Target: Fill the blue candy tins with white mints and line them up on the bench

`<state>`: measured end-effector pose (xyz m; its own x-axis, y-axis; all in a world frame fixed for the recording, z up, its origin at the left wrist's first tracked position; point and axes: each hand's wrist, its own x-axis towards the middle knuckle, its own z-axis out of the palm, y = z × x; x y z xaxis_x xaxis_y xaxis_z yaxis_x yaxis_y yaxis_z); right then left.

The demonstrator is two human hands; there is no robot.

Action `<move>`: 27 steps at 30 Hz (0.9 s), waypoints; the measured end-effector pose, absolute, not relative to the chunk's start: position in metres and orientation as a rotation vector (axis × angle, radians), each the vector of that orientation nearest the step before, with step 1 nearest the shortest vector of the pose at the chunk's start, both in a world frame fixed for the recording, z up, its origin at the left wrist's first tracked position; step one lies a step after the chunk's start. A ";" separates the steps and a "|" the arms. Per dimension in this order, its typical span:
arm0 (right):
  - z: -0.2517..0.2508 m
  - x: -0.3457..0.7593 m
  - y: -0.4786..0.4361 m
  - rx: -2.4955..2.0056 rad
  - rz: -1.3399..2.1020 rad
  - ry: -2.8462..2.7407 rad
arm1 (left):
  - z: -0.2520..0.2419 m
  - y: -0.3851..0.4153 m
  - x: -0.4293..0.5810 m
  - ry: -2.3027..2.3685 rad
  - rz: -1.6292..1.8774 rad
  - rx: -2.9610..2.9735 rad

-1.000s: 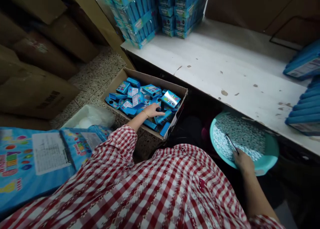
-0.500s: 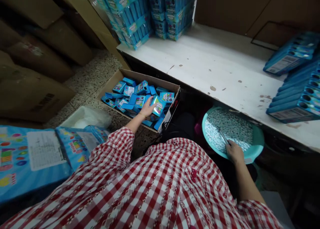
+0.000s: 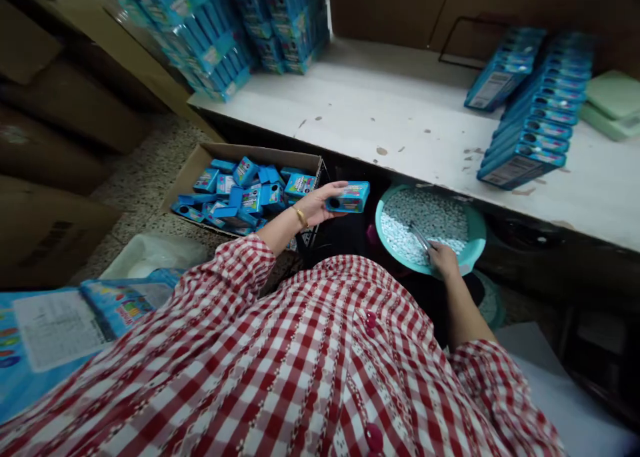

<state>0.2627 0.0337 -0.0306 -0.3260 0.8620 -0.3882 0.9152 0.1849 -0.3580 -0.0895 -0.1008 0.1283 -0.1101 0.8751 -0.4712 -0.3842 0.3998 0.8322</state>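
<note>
A small blue candy box (image 3: 353, 197) is held in my left hand (image 3: 320, 205), between the carton and the basin. To its left, an open cardboard carton (image 3: 187, 177) holds several more blue boxes (image 3: 250, 197), lying in a jumble. My right hand (image 3: 444, 260) grips the handle of a metal scoop (image 3: 421, 236) at the near rim of a turquoise basin (image 3: 479, 242). Small pale pieces (image 3: 425, 210), like candies, fill much of the basin, and the scoop's far end rests among them.
A white worktable (image 3: 360, 104) with chipped paint runs across the back. Wrapped stacks of blue boxes (image 3: 205, 44) stand at its left, rows of blue boxes (image 3: 530, 124) at its right beside a pale green container (image 3: 615, 104). Large cartons (image 3: 50, 224) and a blue printed package (image 3: 55, 330) lie left.
My left hand has lifted a blue box out of the carton and carried it right, toward the basin. My right hand stays on the scoop. The view has shifted to the right.
</note>
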 end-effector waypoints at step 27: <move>0.007 0.260 0.054 1.903 -0.583 2.034 | 0.026 -0.001 -0.043 1.368 1.118 0.546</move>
<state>0.2595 0.0536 0.0072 -0.0813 0.8754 -0.4765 0.9949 0.0429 -0.0911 -0.0430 -0.0008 0.0263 -0.1637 0.8597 -0.4838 -0.3025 0.4231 0.8541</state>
